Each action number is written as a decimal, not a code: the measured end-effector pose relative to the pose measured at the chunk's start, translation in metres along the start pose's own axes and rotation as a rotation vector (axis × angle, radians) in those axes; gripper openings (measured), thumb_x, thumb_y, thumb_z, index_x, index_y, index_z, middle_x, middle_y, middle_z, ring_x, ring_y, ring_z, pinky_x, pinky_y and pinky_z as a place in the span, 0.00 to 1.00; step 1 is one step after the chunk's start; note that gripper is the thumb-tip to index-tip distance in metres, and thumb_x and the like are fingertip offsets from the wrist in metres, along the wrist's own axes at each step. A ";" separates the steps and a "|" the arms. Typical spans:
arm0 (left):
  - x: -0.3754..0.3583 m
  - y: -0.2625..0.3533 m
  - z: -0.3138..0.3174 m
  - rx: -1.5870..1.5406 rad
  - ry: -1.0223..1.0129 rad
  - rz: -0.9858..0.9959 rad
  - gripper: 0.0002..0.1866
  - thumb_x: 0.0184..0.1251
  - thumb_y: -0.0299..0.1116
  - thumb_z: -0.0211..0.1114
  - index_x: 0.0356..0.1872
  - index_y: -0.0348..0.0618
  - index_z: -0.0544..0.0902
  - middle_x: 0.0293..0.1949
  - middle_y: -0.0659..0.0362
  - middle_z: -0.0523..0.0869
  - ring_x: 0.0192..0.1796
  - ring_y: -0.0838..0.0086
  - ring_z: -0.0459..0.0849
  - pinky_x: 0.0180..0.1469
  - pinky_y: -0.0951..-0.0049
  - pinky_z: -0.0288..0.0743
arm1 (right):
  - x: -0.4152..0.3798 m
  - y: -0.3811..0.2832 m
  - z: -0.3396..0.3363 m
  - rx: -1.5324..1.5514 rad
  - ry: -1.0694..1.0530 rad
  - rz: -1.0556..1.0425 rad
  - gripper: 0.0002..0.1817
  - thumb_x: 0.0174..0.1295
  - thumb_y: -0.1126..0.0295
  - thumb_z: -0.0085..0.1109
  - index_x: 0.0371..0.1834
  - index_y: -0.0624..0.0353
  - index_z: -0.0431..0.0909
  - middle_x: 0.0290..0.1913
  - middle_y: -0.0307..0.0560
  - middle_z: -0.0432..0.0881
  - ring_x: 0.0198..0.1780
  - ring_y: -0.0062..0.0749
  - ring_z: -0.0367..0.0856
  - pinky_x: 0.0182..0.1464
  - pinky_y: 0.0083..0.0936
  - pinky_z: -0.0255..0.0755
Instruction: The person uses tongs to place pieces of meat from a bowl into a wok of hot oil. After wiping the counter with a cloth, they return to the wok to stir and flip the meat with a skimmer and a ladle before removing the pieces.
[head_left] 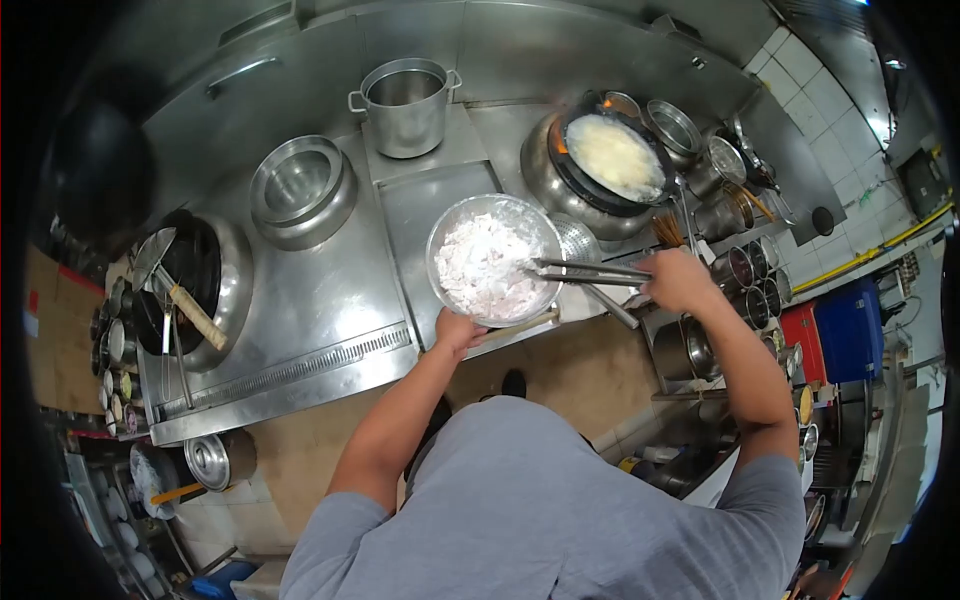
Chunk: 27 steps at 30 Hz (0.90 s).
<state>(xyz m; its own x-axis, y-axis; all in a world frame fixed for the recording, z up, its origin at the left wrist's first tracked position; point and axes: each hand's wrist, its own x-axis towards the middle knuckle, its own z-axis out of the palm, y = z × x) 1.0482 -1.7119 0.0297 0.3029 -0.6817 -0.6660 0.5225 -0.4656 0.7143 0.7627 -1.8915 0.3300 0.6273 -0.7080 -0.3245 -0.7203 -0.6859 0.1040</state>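
A metal bowl (540, 228) holds pale pieces coated in white flour (485, 262). My left hand (456, 334) grips the bowl's near rim; the fingers under it are partly hidden. My right hand (683, 280) is closed around the handle end of metal tongs (600, 273), whose tips reach into the floured pieces. Under the bowl's right side lies a perforated ladle (577, 240), its handle pointing toward the counter's front edge. Beyond the bowl, to the right, pale frothing liquid (615, 155) fills a wok over an orange flame.
A tall two-handled pot (405, 115) stands at the back. Nested metal bowls (300, 185) sit left of it. At far left, a strainer with a wooden handle (198, 315) rests across another wok. Several metal containers (733, 268) line the right side.
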 end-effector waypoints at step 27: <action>0.011 -0.008 -0.004 -0.154 -0.021 0.017 0.17 0.78 0.25 0.54 0.65 0.44 0.68 0.57 0.49 0.83 0.48 0.60 0.89 0.48 0.50 0.87 | -0.033 -0.023 -0.009 0.160 0.116 0.318 0.26 0.57 0.59 0.72 0.60 0.52 0.86 0.54 0.59 0.88 0.57 0.54 0.86 0.60 0.45 0.80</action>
<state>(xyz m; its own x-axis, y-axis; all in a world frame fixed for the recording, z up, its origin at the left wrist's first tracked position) 1.0506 -1.7133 0.0155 0.2968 -0.7009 -0.6486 0.6342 -0.3631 0.6826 0.7613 -1.8533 0.3469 0.3874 -0.9022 -0.1898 -0.9160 -0.3999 0.0310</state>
